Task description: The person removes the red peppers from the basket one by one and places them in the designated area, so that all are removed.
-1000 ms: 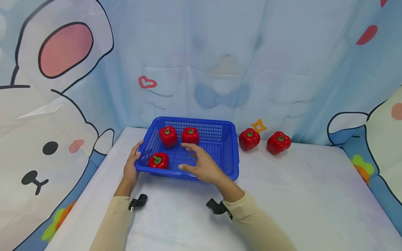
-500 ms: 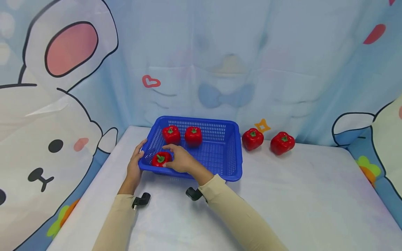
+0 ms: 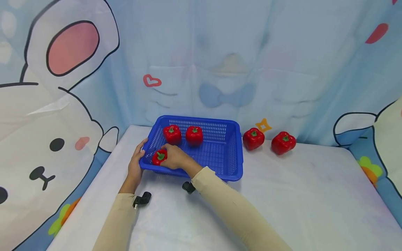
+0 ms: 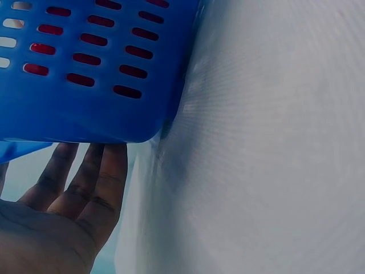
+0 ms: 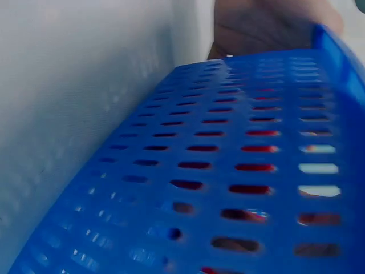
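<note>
A blue perforated plastic basket (image 3: 216, 153) stands on the table with three red bell peppers in it. My right hand (image 3: 177, 157) reaches over its near rim and grips the front-left bell pepper (image 3: 159, 157), fingers and thumb around its right side; the green stem faces up. Behind it, along the back wall, sit a second bell pepper (image 3: 172, 135) and a third bell pepper (image 3: 194, 136). My left hand (image 3: 135, 169) rests against the basket's left side, its extended fingers (image 4: 108, 188) touching the outer wall in the left wrist view. The right wrist view shows mainly the perforated wall.
Two more red bell peppers, a nearer-to-basket pepper (image 3: 253, 139) and a farther-right pepper (image 3: 283, 143), lie on the white tablecloth (image 3: 301, 198) right of the basket. A patterned blue curtain (image 3: 226, 52) hangs directly behind the table.
My right hand has moved left and down from above the basket's middle and taken hold of the front-left bell pepper. The left hand stays at the basket's left side.
</note>
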A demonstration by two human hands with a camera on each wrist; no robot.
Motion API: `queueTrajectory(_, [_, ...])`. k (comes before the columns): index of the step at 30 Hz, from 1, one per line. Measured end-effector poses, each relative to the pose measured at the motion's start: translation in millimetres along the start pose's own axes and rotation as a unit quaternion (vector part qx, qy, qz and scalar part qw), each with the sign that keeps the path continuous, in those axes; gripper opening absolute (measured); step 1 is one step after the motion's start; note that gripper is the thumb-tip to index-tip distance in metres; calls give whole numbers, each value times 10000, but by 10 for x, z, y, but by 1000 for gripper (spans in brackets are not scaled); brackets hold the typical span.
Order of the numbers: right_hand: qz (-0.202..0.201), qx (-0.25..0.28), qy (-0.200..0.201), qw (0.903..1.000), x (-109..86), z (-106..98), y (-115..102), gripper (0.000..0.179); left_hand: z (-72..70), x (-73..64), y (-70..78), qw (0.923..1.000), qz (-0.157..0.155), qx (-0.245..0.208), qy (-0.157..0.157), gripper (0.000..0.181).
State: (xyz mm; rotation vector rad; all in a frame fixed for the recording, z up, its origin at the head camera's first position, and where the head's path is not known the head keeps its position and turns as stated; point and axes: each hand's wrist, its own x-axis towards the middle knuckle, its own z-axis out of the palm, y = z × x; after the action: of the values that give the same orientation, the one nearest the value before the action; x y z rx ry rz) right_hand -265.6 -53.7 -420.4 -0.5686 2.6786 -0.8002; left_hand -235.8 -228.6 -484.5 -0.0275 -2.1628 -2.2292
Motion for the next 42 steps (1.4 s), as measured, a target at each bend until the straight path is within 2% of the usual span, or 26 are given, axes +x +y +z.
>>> queueTrajectory(4, [-28,172,-15,9998,40,20,-9,68,-1,5,-1,10000,58,-10,-7,52])
queueTrajectory(14, [-111,372,289,9988,57,53,18,67,0,-11,19,9999,27,101,4,52])
queueTrajectory(20, [-200,555,605,9964,30,30,38,69,12,-14,20,9999,36,125,30,51])
queueTrajectory(25, [-362,1066,945,9891,-20,-64,117,72,35,-5,20,9999,-2,156,26,51])
queueTrajectory(30, [-410,1739,1181,9768,-118,-275,240,71,55,5,21,9999,-46,162,17,51])
queueTrajectory(34, [-362,2130,1233,9686,-296,-540,357,70,49,6,13,10000,-14,32,10,52])
queueTrajectory(37, [-368,2175,1309,9665,-475,-792,483,70,34,0,5,10000,-18,-2,18,52])
queueTrajectory(42, [-212,1784,1617,9703,-819,-1276,753,72,7,-15,4,9999,-43,128,33,51])
